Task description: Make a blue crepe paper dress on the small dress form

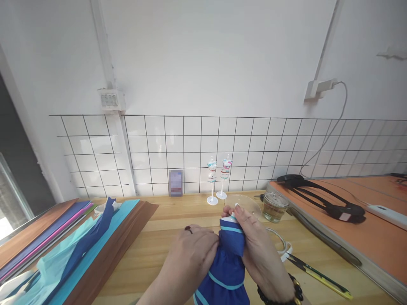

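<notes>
A: Bench obs. Wooden table (pixel 152 250); one stack of coloured paper sheets (pixel 57 250) at left.

B: Hands?

A: Left hand (pixel 190 254) and right hand (pixel 257 250) both closed around one blue paper dress (pixel 227 262) on a small form, held over the table's near edge (form mostly hidden).

B: Containers?

A: One glass jar (pixel 275 206), yellowish liquid inside. Two mini mannequins (pixel 218 180) by the wall. One pair of scissors (pixel 314 273) at right.

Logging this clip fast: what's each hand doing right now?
Left hand: closed around the blue paper dress.
Right hand: closed on the dress's top, fingertips pinching it.
</notes>
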Motion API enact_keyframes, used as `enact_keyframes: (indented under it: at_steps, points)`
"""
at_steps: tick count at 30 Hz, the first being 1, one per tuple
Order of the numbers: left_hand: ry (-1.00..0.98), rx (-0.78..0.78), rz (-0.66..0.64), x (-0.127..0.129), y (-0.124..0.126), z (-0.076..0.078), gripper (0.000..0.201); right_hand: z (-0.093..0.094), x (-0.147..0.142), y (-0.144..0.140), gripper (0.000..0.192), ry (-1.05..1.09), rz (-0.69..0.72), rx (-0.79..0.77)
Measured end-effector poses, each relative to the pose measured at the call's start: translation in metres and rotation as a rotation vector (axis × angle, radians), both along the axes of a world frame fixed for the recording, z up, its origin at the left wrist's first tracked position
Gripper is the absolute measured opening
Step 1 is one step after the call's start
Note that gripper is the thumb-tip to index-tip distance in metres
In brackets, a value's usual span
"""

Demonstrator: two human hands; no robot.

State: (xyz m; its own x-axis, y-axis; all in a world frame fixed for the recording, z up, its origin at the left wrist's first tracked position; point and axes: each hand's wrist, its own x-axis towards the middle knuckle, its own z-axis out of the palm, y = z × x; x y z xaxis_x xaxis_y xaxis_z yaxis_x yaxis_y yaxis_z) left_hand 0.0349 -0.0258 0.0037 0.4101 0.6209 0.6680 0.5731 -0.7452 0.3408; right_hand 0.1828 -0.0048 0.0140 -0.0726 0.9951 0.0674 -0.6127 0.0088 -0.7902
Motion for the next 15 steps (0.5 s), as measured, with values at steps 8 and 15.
enact_keyframes:
  at_steps: [8,15]
  points:
    - [-0.159,-0.278,0.103,-0.0005,-0.0007,0.0022,0.021,0.0050,0.0012,-0.0029,0.028,-0.023,-0.004,-0.021]
    - [-0.234,-0.466,0.091,-0.0002,-0.0035,0.0047,0.027,0.0038,0.0000,-0.0026,0.030,-0.060,-0.028,0.002]
